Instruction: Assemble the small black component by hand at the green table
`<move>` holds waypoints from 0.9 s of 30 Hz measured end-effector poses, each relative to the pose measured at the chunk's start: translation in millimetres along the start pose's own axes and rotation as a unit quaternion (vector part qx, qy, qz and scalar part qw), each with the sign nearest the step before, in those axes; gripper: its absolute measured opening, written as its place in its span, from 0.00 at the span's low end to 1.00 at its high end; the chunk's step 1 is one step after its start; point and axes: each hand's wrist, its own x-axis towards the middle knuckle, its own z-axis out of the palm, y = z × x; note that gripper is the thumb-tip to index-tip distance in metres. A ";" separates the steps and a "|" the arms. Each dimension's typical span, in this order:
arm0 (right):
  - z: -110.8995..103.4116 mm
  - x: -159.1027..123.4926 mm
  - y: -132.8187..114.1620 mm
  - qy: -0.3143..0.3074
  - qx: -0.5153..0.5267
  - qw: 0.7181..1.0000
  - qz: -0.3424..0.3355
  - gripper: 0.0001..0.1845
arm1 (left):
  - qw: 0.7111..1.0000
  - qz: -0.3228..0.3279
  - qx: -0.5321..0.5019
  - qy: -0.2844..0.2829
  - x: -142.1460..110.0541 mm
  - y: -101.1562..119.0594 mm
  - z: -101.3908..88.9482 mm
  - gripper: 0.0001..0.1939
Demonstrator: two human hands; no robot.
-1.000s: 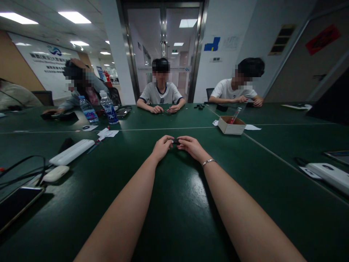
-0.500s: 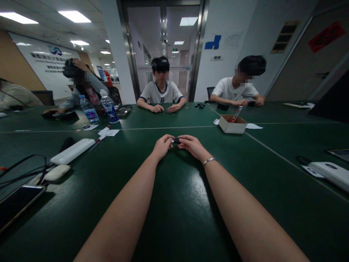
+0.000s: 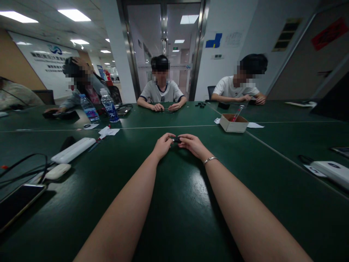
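You pinch a small black object at twelve o'clock, left hand gripping its nine-o'clock end, right hand its three-o'clock end; a box sits beyond at one o'clock.

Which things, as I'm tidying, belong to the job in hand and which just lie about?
In hand:
small black object, held between the left hand and right hand

Apparently lying about:
phone
long white device at left
dark-blue-labelled bottle
open box
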 end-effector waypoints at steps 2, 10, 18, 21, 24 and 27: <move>0.3 -0.5 -0.7 -0.002 -0.001 1.000 0.000 0.06 | 1.000 -0.003 0.000 -0.009 0.1 0.2 -0.2 0.12; 1.4 -1.6 -1.7 0.001 -0.005 1.000 0.000 0.06 | 1.000 -0.008 0.011 -0.011 -1.3 3.2 -1.5 0.13; 2.5 -2.7 -3.1 0.005 0.000 1.000 0.004 0.05 | 1.000 -0.019 0.006 -0.003 -0.1 -0.2 -1.1 0.14; 3.5 -3.3 -3.8 0.008 0.005 1.000 0.004 0.05 | 1.000 -0.014 0.017 0.006 -1.2 3.0 -0.7 0.13; 3.5 -3.4 -3.5 0.008 0.006 1.000 0.006 0.06 | 1.000 -0.012 0.022 0.005 -2.1 5.2 -0.2 0.13; 2.6 -2.8 -2.7 0.005 0.006 1.000 0.005 0.06 | 1.000 -0.015 0.007 -0.007 -1.9 4.7 -0.3 0.13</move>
